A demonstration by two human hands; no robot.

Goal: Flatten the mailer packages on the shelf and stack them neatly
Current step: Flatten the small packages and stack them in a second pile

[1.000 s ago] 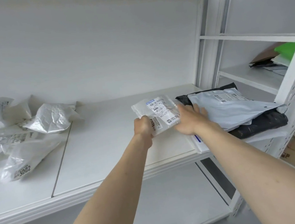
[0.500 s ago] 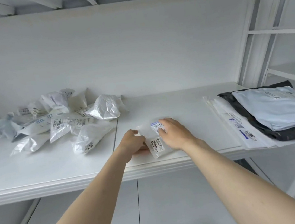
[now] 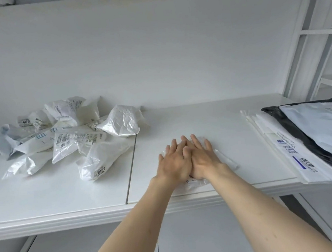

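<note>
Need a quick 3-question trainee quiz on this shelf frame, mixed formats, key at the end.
1. True or false: the left hand and right hand both press flat on the small clear plastic mailer.
2. The heap of crumpled white plastic mailers lies on which side of the white metal shelf? A) left B) right C) centre
3. Fill in: the dark mailer in the flat stack of mailers is ____.

Key: 1 true; 2 A; 3 black.

Two bare forearms, no sleeves; left hand (image 3: 175,162), right hand (image 3: 203,159) ungloved (no rings visible).
</note>
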